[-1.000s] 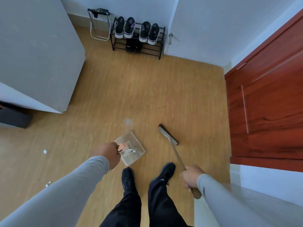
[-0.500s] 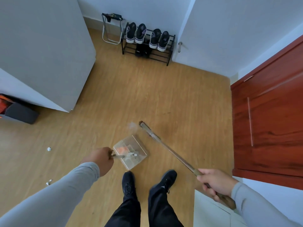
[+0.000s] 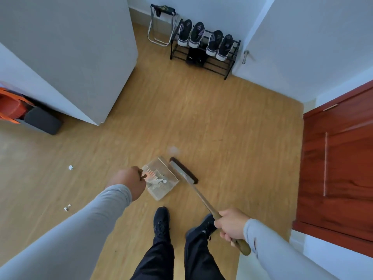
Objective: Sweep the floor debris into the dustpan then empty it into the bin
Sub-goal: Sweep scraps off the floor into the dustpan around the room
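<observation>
At the far left edge, mid-height, an orange basket and a dark grey bin sit on the floor behind a white cabinet; what they hold cannot be seen. Lower left, white scraps and two more lie well apart from the dustpan; these are light and will skid or roll under stiff bristles, so short, gentle strokes look wise. At centre the left hand is curled round the dustpan's handle; the dustpan is clear, thin plastic, probably light and inclined to slide unless held down by that handle; inside it lie a few pale scraps and grey dust. Just right of it the brush head lies along its mouth, touching or nearly so; the right hand, lower right, grips the wooden broom handle near its end; the handle looks rigid. At the top, a shoe rack.
</observation>
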Available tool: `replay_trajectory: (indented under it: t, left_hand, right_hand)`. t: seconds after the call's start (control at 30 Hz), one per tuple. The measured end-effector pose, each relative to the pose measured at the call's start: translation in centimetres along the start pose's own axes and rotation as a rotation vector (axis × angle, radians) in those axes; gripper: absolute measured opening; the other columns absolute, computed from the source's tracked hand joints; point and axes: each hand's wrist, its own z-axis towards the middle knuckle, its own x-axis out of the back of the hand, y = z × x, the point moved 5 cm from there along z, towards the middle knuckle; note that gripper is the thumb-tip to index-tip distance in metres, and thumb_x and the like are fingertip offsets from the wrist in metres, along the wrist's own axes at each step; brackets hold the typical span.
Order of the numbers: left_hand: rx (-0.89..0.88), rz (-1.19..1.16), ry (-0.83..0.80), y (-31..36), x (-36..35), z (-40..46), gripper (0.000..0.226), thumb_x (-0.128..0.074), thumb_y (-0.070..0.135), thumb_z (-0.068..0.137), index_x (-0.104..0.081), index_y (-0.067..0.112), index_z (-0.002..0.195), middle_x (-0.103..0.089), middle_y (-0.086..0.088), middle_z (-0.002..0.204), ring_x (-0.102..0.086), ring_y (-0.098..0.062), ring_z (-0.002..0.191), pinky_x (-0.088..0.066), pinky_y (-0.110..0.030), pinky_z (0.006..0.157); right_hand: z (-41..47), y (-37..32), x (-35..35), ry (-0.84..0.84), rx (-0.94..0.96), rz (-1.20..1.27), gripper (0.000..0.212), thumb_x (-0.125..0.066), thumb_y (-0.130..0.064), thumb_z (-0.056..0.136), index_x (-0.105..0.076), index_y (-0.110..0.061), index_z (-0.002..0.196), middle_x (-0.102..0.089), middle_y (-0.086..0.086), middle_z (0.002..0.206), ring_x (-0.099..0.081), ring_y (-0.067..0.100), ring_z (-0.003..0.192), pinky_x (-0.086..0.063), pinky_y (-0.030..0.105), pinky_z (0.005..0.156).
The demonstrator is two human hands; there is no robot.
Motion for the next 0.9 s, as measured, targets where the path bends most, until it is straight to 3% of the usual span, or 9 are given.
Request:
replay_trajectory:
  t: [0.1,0.2,0.27,0.43,0.57,0.67,0.73,0.83,0.9]
  left_hand:
    - [-0.001,-0.023,-0.009,-0.3,-0.1,-0.4,0.026,-0.051,0.026,0.092,-0.065,0.021,0.113,-0.065,0.005,0.085,-0.064,-0.016,0.071,-0.048,-0.026,0.056]
    - [0.005,-0.038,-0.016,-1.8,0.6,-0.8,0.029,-0.049,0.029,0.094,-0.064,0.024,0.118,-0.065,0.007,0.087,-0.065,-0.017,0.075,-0.056,-0.029,0.064]
    - [0.013,-0.039,-0.006,-2.8,1.3,-0.6,0.027,-0.048,0.032,0.095,-0.064,0.026,0.116,-0.065,0.008,0.084,-0.066,-0.016,0.073,-0.060,-0.032,0.069]
    - [0.058,-0.040,0.033,-3.3,2.1,0.9,0.031,-0.048,0.030,0.093,-0.062,0.027,0.121,-0.065,0.007,0.083,-0.065,-0.016,0.069,-0.052,-0.027,0.056]
    - [0.064,-0.065,0.022,-2.0,2.3,2.7,0.032,-0.050,0.026,0.091,-0.063,0.022,0.119,-0.067,0.003,0.086,-0.066,-0.020,0.073,-0.059,-0.031,0.066]
    - [0.058,-0.063,0.022,-1.5,2.2,3.3,0.029,-0.049,0.026,0.091,-0.063,0.021,0.115,-0.066,0.002,0.085,-0.065,-0.020,0.073,-0.058,-0.031,0.065]
    - [0.053,-0.059,0.025,-1.4,2.4,3.5,0.026,-0.050,0.026,0.090,-0.063,0.021,0.113,-0.066,0.002,0.083,-0.065,-0.019,0.072,-0.058,-0.031,0.063]
    - [0.052,-0.054,0.028,-1.4,2.9,3.7,0.023,-0.049,0.026,0.090,-0.063,0.021,0.108,-0.066,0.002,0.082,-0.066,-0.019,0.070,-0.059,-0.032,0.063]
    - [0.053,-0.053,0.025,-1.4,3.2,3.8,0.020,-0.049,0.027,0.091,-0.063,0.021,0.103,-0.067,0.002,0.080,-0.065,-0.018,0.067,-0.059,-0.032,0.062]
  right_hand:
    - [-2.4,1.2,3.4,-0.067,-0.017,0.210,0.053,-0.054,-0.016,0.099,-0.040,-0.020,0.150,-0.055,0.004,0.064,-0.039,0.009,0.043,-0.035,0.021,0.039]
    - [-4.6,1.7,6.5,-0.068,-0.005,0.282,0.055,-0.054,-0.015,0.101,-0.036,-0.018,0.152,-0.054,0.005,0.061,-0.038,0.010,0.043,-0.033,0.019,0.037]
    - [-5.4,1.0,7.7,-0.026,0.036,0.251,0.056,-0.054,-0.014,0.101,-0.035,-0.018,0.153,-0.054,0.006,0.061,-0.038,0.011,0.042,-0.035,0.020,0.036]
    - [-2.3,-4.7,9.0,0.190,0.112,0.072,0.049,-0.052,-0.013,0.100,-0.042,-0.015,0.148,-0.053,0.009,0.064,-0.039,0.013,0.041,-0.035,0.022,0.038]
    - [4.1,-8.8,7.1,0.294,0.093,-0.135,0.051,-0.045,-0.010,0.094,-0.045,-0.011,0.145,-0.060,0.010,0.074,-0.052,0.019,0.050,-0.045,0.029,0.049]
    - [5.7,-9.8,3.5,0.217,0.065,-0.293,0.044,-0.044,-0.009,0.093,-0.051,-0.010,0.137,-0.062,0.007,0.081,-0.059,0.020,0.059,-0.052,0.029,0.051]
    - [4.7,-9.3,1.4,0.108,0.060,-0.387,0.046,-0.048,-0.009,0.093,-0.051,-0.009,0.139,-0.060,0.007,0.086,-0.059,0.021,0.067,-0.058,0.031,0.061]
    - [2.0,-7.5,3.0,-0.013,0.057,-0.236,0.061,-0.053,-0.016,0.095,-0.036,-0.025,0.153,-0.059,0.004,0.074,-0.048,0.013,0.049,-0.046,0.027,0.044]
    - [0.0,-6.8,6.2,-0.063,0.084,-0.104,0.063,-0.057,-0.018,0.099,-0.030,-0.024,0.156,-0.059,0.002,0.067,-0.043,0.009,0.044,-0.041,0.025,0.038]
